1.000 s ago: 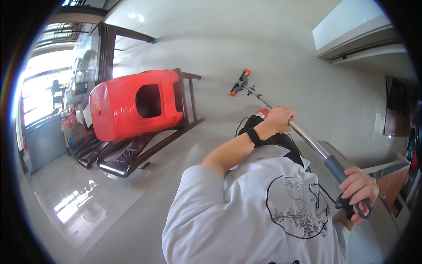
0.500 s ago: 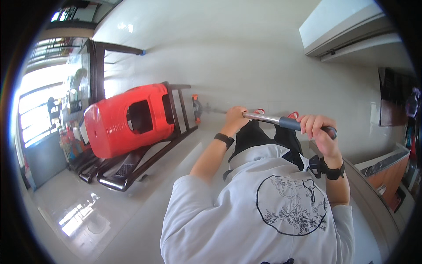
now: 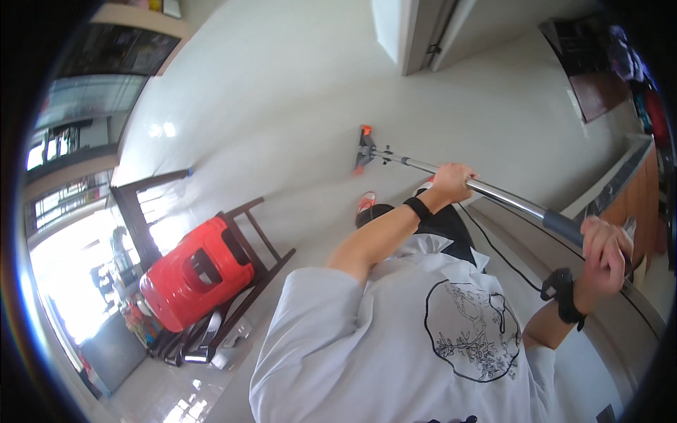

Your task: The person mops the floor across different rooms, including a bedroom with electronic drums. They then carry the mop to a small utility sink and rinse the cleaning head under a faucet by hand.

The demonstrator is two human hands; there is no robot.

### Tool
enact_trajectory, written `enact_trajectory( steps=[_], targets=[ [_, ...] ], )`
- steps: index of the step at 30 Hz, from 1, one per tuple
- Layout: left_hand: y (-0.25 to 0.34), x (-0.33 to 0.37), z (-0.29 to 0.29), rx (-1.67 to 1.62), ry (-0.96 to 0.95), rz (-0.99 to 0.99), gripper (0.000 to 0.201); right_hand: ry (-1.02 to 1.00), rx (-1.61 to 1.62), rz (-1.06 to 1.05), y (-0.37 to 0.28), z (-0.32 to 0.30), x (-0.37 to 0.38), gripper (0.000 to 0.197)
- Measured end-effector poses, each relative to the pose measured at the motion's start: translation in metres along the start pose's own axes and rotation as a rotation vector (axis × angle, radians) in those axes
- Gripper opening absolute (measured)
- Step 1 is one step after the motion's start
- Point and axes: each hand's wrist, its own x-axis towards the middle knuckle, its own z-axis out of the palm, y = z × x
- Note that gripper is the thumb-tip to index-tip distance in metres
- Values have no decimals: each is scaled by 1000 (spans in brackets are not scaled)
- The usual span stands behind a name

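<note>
My left hand (image 3: 453,182) is wrapped round the metal pole of a mop (image 3: 518,201), partway down its length. Higher up, my right hand (image 3: 605,252) closes around the pole's grey grip, close to its top end. The pole slants down and away to the left. Its narrow mop head (image 3: 365,151), grey with orange ends, rests on the pale glossy floor (image 3: 282,106) ahead of my feet. My red-and-white shoes (image 3: 366,201) show just short of the mop head.
At left, a red plastic stool (image 3: 185,285) lies on a dark wooden chair (image 3: 268,243). A dark wooden frame (image 3: 134,211) stands behind it. Far ahead is a white door edge (image 3: 416,35). On my right stands a wooden cabinet (image 3: 627,204), and a black cord (image 3: 497,250) hangs beside me.
Both hands have moved right with the mop, its head sliding forward and right across the floor. My view has turned; the chair and red stool now sit lower in it.
</note>
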Motion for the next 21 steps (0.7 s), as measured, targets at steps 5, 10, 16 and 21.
enact_trajectory(
  steps=[5,10,16,21],
  targets=[
    [77,64,65,-21,-321,201,26,159,-209,-136,-42,-72,-32,27],
    [105,101,116,74,-527,363,26,300,-194,-213,-60,-108,-43,27],
    [134,118,124,90,-593,544,13,468,-228,-257,-71,-135,-69,30],
    [171,171,128,117,-770,643,18,543,-295,-398,-74,-166,-60,28]
  ],
)
